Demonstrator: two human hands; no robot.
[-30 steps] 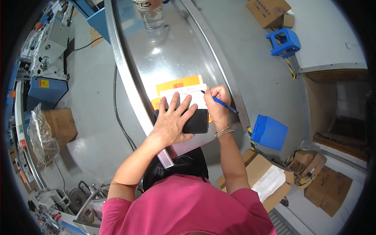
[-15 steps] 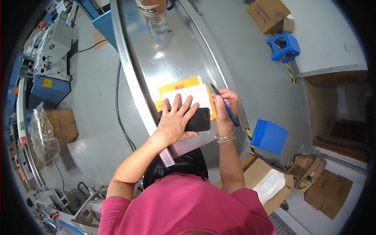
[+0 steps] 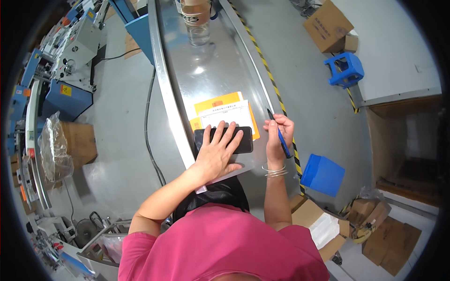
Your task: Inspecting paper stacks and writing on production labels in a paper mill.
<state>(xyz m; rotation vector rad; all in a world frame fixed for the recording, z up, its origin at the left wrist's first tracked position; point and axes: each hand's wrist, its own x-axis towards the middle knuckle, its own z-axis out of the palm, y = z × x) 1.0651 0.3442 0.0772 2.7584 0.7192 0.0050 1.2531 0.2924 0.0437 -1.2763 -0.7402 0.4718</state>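
Right grip (image 3: pixel 278 136) pinches pen (image 3: pixel 283 143); left grip (image 3: pixel 213 155) lies spread over phone (image 3: pixel 244 142), paper (image 3: pixel 238 117) showing beyond it on table (image 3: pixel 220 61).

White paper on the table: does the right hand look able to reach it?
Probably yes: the right hand, holding a pen, is near the paper, nothing standing between; the phone and left hand seem to cover its lower part.

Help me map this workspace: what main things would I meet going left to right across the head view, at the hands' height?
Clear plastic bag → black cable → left hand, spread over the black phone → right hand, holding the blue pen → blue container → brown-sided recess.
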